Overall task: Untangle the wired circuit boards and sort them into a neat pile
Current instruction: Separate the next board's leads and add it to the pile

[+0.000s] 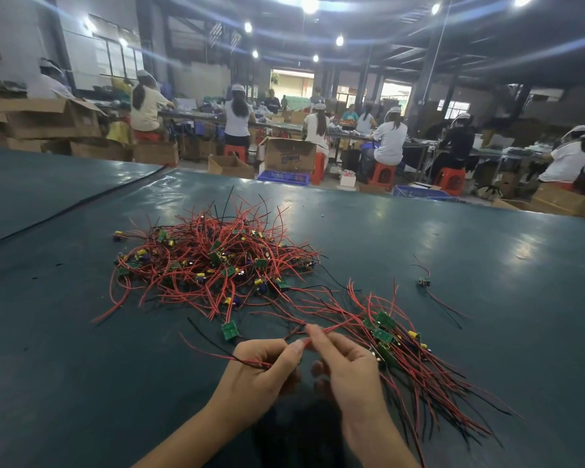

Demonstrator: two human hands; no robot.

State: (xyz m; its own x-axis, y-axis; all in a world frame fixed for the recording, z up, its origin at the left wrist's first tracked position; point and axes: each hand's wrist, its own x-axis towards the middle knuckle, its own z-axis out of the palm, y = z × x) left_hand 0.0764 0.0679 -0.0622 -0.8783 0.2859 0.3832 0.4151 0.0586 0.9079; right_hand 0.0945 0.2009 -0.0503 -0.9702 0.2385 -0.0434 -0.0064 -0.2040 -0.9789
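Note:
A tangled heap (pixel 213 261) of small green circuit boards with red and black wires lies mid-table. To the right, a looser sorted pile (pixel 416 363) has its boards together and wires trailing toward me. My left hand (pixel 260 366) grips red and black wires between curled fingers and thumb. My right hand (pixel 345 359) pinches a red wire between thumb and forefinger; that wire runs toward the sorted pile. One green board (pixel 229 330) lies on the table just beyond my left hand; I cannot tell whose wires it carries.
The dark green table mat (pixel 81 366) stretches wide, with a seam line at the left. A lone wired board (pixel 425 282) lies far right. Beyond the table's far edge, people sit on red stools among cardboard boxes (pixel 289 155) and blue crates.

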